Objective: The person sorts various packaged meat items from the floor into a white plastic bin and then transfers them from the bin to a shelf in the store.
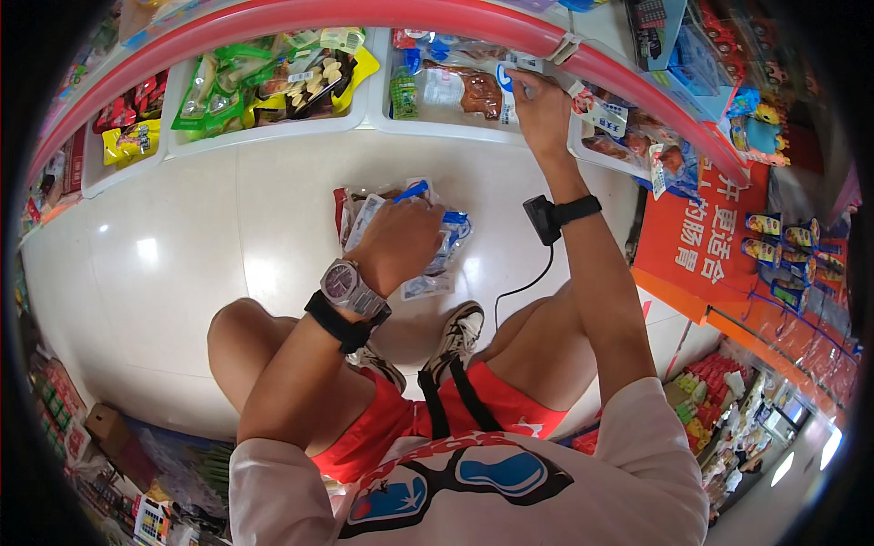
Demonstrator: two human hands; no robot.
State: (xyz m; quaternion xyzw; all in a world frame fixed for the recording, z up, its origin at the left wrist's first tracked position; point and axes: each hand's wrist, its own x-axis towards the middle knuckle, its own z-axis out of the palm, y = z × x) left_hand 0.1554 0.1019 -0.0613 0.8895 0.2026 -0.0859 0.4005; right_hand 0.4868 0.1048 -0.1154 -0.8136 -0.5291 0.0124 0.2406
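Observation:
My left hand (403,239), below a wristwatch (345,283), lies over a small pile of clear and blue food packets (454,235) on the tiled floor. Its fingertips are hidden, so its hold cannot be told. My right hand (539,102) reaches to the right end of a white plastic bin (444,130), with thumb and forefinger at the blue-and-white top of a packet. In that bin lie a vacuum-packed brown meat packet (481,92) and a green packet (404,94). A black strap with a small cabled device (544,220) sits on my right wrist.
More white bins hold green and yellow snack packets (225,82) at the left and meat packets (618,136) at the right. A red shelf rail (382,15) curves above the bins. An orange-red display stand (689,239) is at the right. My knees flank the pile.

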